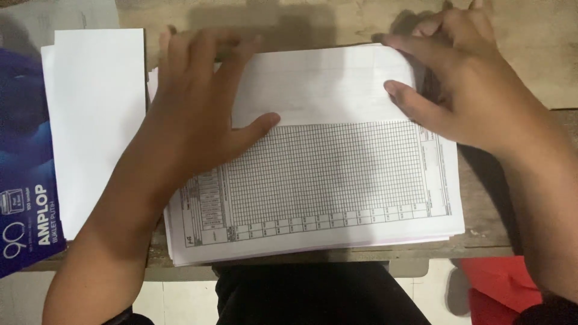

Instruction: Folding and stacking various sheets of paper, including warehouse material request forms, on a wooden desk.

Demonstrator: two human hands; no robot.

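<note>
A stack of white sheets printed with a fine grid (337, 174) lies on a worn wooden table (530, 42). The top sheet's far half is folded over toward me, showing its blank back (325, 84). My left hand (192, 102) lies flat, fingers spread, on the left part of the fold, thumb along the folded edge. My right hand (451, 78) presses the right end of the folded flap, thumb on top and fingers at its far corner.
A pile of plain white envelopes (96, 120) lies at the left, beside a blue envelope box (24, 180) at the table's left edge. The table's near edge runs just below the sheets. Dark trousers (313, 295) and something red (506, 289) show below.
</note>
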